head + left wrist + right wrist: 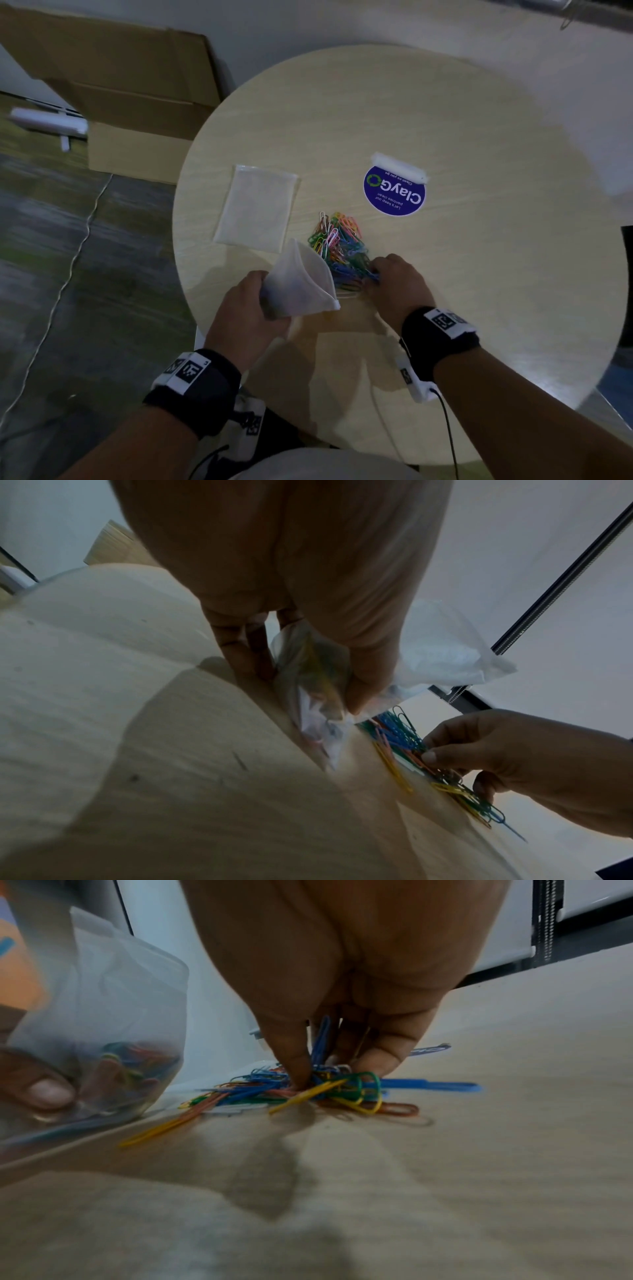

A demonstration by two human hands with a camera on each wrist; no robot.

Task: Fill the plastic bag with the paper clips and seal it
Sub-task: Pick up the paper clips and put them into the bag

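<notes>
The right hand (397, 284) has its fingertips (301, 1074) curled down into the near end of the clips (339, 250), pinching a small bunch of them against the table (479, 274); in the right wrist view a blue clip stands up between thumb and fingers while green, yellow and red ones splay out flat beneath. The rest of the heap spreads away from that pinch toward the far side of the table, a tangle of pink, green, blue, orange and yellow wire.

Just to the left of the pinch, the left hand (250, 315) grips the bag (301, 284) by its lower part, thumb on one face and fingers wrapped round the other (the thumbnail shows through the plastic in the right wrist view). The bag is held tilted, its mouth gaping open and turned toward the heap, the rim close beside the clips. A small clump of coloured clips already sits in the bottom of the bag, near the gripping fingers. The bag's lower corner is close to the tabletop; whether it touches cannot be told.

Beyond the left hand, on the far side of the bag, a second bag (257, 209) lies flat on the table. Beyond the heap and out to the right of the pinch is a round blue sticker (394, 192) with a strip of white tape (400, 166) across its far edge. Off the table, far to the left, a cardboard box (113, 92) sits on the floor, and a thin white cable (75, 257) trails past it.
</notes>
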